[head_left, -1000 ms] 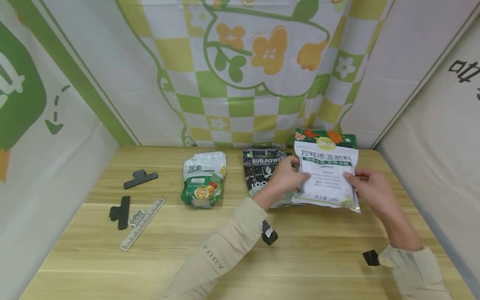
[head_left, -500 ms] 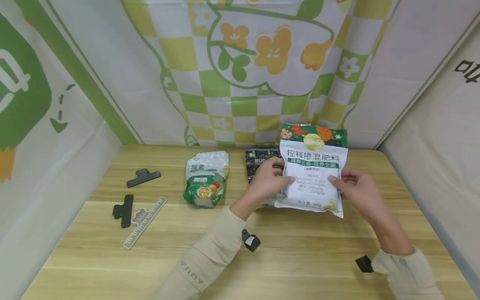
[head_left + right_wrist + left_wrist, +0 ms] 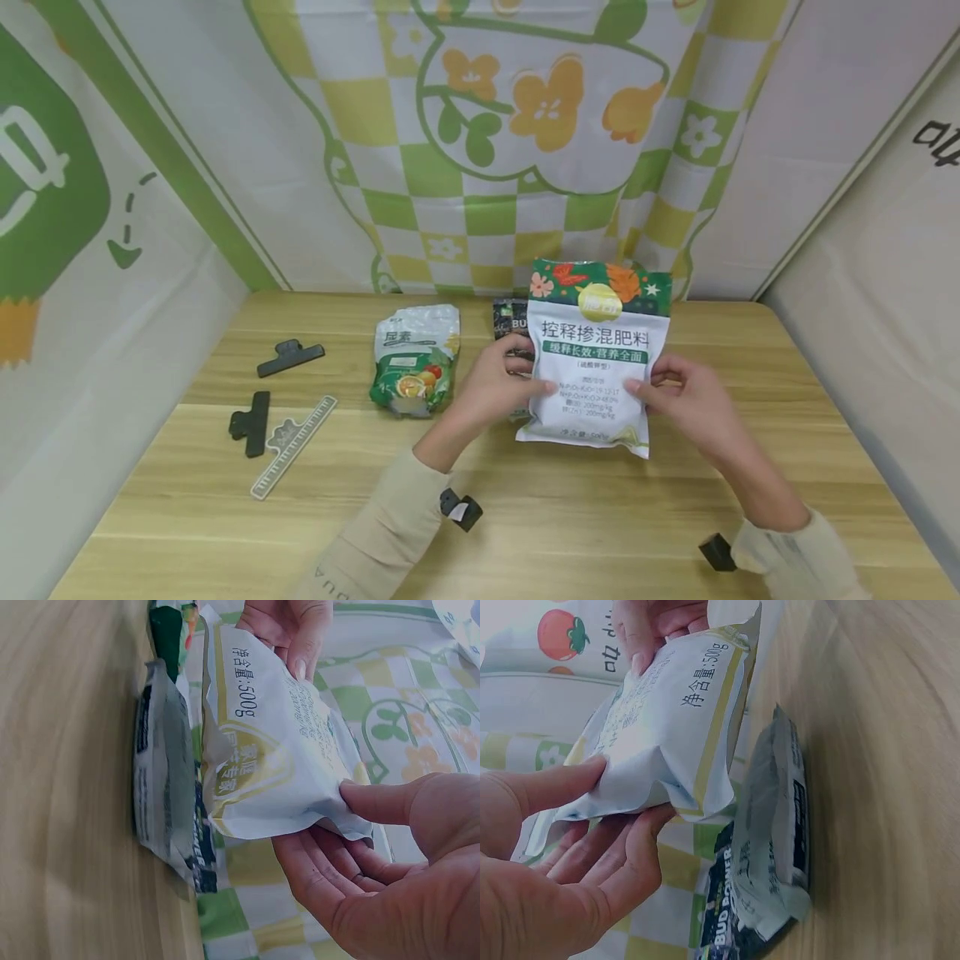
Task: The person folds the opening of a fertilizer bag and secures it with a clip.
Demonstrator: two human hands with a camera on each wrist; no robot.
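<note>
A white fertilizer bag with a green floral top band is held up between both hands, clear of the table in the wrist views. My left hand grips its left edge, thumb on the front and fingers behind. On the opposite edge my right hand grips in the same way; its curled fingers show under the bag in the right wrist view. Behind the held bag lies a black and grey "BUD POWER" bag, mostly hidden in the head view.
To the left on the wooden table lies a white and green bag with fruit printed on it. Farther left are two black clips and a clear ruler-shaped clip. A patterned curtain hangs at the back.
Both hands have carried the white fertilizer bag left and slightly nearer, so it now covers most of the black bag. The clips and the fruit-printed bag have stayed in place.
</note>
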